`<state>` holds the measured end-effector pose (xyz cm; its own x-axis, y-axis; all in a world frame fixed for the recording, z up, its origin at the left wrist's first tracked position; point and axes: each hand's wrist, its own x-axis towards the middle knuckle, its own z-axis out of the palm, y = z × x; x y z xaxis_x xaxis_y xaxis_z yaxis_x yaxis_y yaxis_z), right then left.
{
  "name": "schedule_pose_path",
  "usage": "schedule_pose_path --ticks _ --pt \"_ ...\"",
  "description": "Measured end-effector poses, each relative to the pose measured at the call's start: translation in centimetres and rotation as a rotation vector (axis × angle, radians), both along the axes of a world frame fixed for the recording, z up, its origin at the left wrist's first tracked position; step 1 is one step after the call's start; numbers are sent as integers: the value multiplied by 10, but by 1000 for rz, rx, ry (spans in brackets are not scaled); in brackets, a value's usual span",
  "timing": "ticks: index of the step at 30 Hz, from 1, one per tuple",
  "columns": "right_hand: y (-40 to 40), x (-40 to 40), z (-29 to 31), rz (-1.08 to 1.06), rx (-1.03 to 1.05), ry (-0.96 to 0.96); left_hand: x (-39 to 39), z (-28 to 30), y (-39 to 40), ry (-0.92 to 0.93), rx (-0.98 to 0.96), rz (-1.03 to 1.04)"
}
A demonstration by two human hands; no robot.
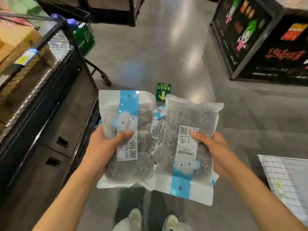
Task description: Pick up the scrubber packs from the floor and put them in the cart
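The person stands on a grey floor (166, 47) and holds two scrubber packs up in front of the body, one in each hand. The left hand (103, 147) grips the left pack (126, 135) along its left edge, with the thumb pressed across the front label and the other fingers hidden behind the bag. This pack is upright, its blue band at the top. The right hand (215, 152) grips the right pack (188, 147) along its right edge, thumb on the front label, fingers behind. This pack is upside down, its blue band at the bottom. The two packs are side by side, and their inner edges look to touch or overlap near the bottom.

Between and behind the held packs, more packs (159, 124) lie in a small heap on the floor. Just beyond the heap is a green exit sticker (163, 92) with a yellow arrow.

A green wire cart (84, 37) stands further off on the left, past the black shelf unit (50, 97), well apart from the hands. A dark printed display box (266, 39) stands on the right. The person's shoes (153, 220) show at the bottom edge.
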<state>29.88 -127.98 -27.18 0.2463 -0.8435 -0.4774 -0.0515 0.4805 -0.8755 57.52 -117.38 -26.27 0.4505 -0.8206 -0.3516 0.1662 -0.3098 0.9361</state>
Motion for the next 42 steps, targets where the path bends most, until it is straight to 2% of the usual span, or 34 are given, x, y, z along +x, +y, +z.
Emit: schedule_pose_path --ticks 4,8,16,19,22,27,30,35,42 --pt "10 4 149 4 -103 -62 3 141 19 -6 -129 56" --pt "22 17 244 -9 -203 -108 9 227 32 -23 -255 97" --pt "32 56 356 -11 -347 -158 46 313 37 -87 -410 61" --pt "33 80 369 51 -368 -159 67 324 47 -123 -424 64" --pt "33 108 373 154 -368 -139 90 326 66 -110 -421 152" --pt "36 176 379 424 -328 -144 115 317 122 -123 -403 441" --pt "44 224 376 672 -301 -166 113 312 169 -108 -401 642" --pt "85 300 362 1082 -255 -188 75 306 262 -174 -302 1080" --pt "196 352 340 1640 -165 -223 -44 298 369 -226 -173 1675"
